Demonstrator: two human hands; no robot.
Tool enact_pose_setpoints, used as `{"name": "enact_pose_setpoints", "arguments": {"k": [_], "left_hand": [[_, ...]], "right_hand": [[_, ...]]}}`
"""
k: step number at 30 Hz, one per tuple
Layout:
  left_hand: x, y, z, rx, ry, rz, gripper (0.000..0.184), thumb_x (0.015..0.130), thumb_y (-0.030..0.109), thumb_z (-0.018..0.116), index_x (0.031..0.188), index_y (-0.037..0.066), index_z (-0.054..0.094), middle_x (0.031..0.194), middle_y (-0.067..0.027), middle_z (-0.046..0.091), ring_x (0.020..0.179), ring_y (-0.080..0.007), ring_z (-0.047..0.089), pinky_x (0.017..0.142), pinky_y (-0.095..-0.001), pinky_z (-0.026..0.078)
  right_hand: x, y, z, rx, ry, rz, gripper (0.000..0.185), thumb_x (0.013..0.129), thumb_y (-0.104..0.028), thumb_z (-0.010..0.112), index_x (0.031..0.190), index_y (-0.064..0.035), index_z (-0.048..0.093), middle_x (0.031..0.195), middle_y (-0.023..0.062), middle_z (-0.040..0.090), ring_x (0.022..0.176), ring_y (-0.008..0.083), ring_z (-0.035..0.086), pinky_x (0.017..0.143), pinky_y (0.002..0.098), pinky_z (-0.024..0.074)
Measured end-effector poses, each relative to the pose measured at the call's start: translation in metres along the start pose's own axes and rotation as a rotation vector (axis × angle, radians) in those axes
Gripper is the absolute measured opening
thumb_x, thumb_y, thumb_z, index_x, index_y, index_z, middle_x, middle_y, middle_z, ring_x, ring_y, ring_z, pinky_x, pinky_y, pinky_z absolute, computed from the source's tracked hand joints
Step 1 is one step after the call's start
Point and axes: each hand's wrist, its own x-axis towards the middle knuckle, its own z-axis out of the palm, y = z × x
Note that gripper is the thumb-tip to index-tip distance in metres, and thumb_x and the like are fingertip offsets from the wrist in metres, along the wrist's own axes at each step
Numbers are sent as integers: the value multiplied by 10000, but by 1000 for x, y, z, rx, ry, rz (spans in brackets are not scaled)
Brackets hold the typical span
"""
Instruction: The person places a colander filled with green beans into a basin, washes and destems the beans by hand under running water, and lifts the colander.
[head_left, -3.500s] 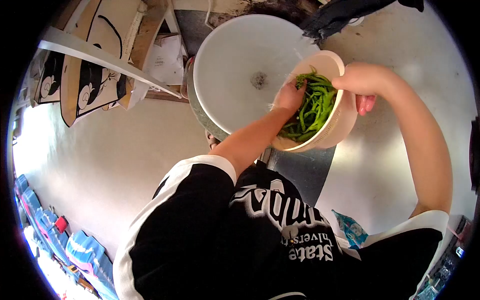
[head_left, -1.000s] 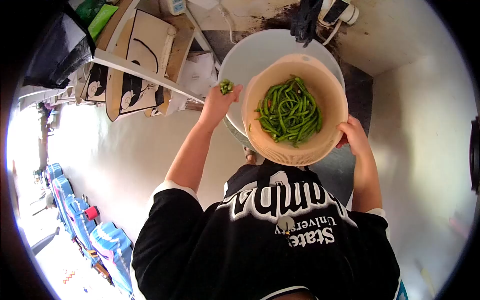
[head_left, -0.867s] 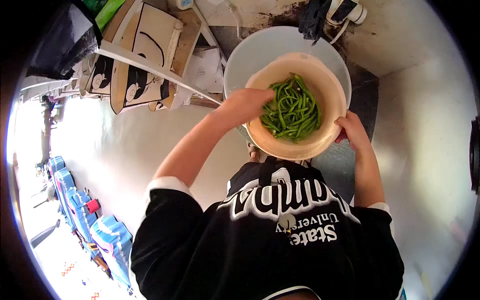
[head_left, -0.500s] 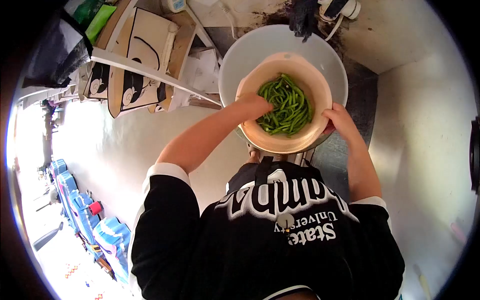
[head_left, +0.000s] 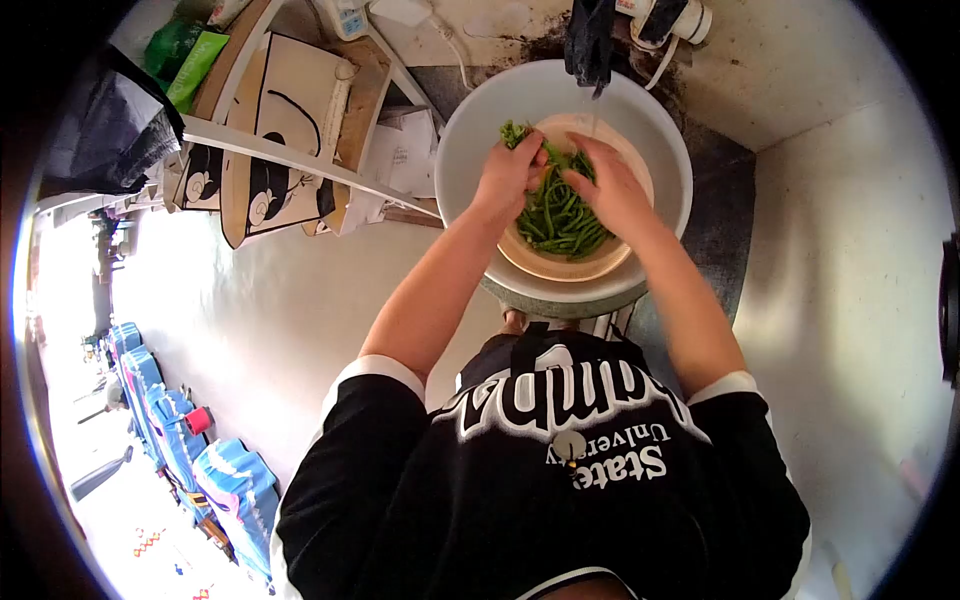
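Green beans (head_left: 565, 222) lie heaped in a pale peach colander (head_left: 625, 262), which now sits inside a large grey-white basin (head_left: 668, 200). My left hand (head_left: 512, 175) is closed around a bunch of the beans at the colander's far left rim, with leafy-looking green ends poking out above the fingers. Over the right side of the heap, my right hand (head_left: 612, 188) has its fingers apart and touches or nearly touches the beans. A thin stream that looks like water falls behind it, below a tap wrapped in black cloth (head_left: 590, 45).
Left of the basin stands a white-framed shelf (head_left: 300, 150) with cardboard pieces (head_left: 285, 120). A white pipe fitting (head_left: 680, 18) and cable are near the tap. A wall (head_left: 850, 250) closes in the right side. Blue-covered chairs (head_left: 235, 485) line the far left.
The colander has gone down and away into the basin. My right hand has left its rim and moved over the beans. My left hand has lifted a bunch at the far left side.
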Motion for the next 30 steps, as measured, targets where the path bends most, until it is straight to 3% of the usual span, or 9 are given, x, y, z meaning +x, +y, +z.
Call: {"name": "enact_pose_setpoints", "arguments": {"k": [3, 4, 7, 10, 13, 16, 19, 21, 30], "left_hand": [[3, 10, 5, -72, -24, 48, 112, 874, 189, 533, 831, 87, 520, 644, 22, 454, 501, -55, 345, 442, -204, 247], [5, 12, 6, -50, -40, 60, 112, 873, 183, 531, 825, 83, 520, 640, 23, 456, 511, -54, 358, 444, -206, 258], [5, 13, 8, 18, -50, 75, 132, 871, 187, 532, 798, 77, 527, 628, 30, 448, 521, -53, 366, 447, -209, 265], [10, 7, 4, 191, -90, 25, 166, 872, 227, 548, 819, 70, 541, 625, 33, 434, 507, -46, 340, 444, -204, 235], [4, 10, -10, 334, -231, -73, 183, 872, 242, 558, 851, 60, 545, 626, 34, 415, 501, -38, 312, 441, -192, 209], [5, 16, -30, 81, -130, -6, 175, 878, 237, 547, 872, 62, 532, 633, 31, 393, 493, -40, 282, 433, -186, 199], [6, 20, -47, -252, 50, -61, 160, 890, 235, 527, 866, 79, 505, 643, 25, 380, 479, -44, 256, 420, -179, 195], [6, 22, -59, -359, 76, -121, 158, 899, 238, 514, 844, 93, 484, 649, 19, 382, 472, -44, 250, 410, -175, 195], [1, 16, -89, -389, 18, -226, 184, 907, 251, 503, 791, 116, 455, 668, 16, 397, 474, -36, 267, 401, -165, 192]], "right_hand": [[25, -5, 1, 153, -140, 112, 233, 879, -182, 480, 1073, -54, 492, 1054, 196, 550, 958, 345, 537, 971, 426, 336], [25, -7, 4, 224, -44, 60, 171, 889, -171, 463, 999, -42, 488, 874, 186, 586, 885, 339, 548, 895, 403, 388], [21, 9, 17, 392, -40, 112, 149, 894, -169, 452, 959, -46, 504, 757, 170, 580, 790, 342, 556, 799, 400, 406], [19, 4, -4, 451, -298, 157, 174, 886, -186, 466, 898, -25, 529, 782, 176, 571, 807, 340, 542, 743, 403, 395], [26, 16, -22, 147, -599, -79, 178, 891, -196, 477, 918, -37, 552, 912, 147, 557, 853, 283, 526, 750, 362, 394], [25, 19, -27, 49, -574, -93, 201, 861, -219, 529, 883, -25, 576, 961, 149, 558, 917, 288, 516, 838, 376, 384], [10, 54, 30, -101, -87, -375, 222, 846, -234, 542, 815, -20, 593, 905, 122, 598, 892, 278, 554, 927, 435, 365], [1, 34, 53, -131, -292, -185, 191, 807, -216, 597, 852, -31, 605, 963, 129, 594, 931, 280, 552, 996, 485, 301], [-22, -1, 138, -31, -212, 19, 200, 733, -202, 614, 873, -65, 576, 801, 122, 606, 831, 313, 567, 755, 449, 378]]}}
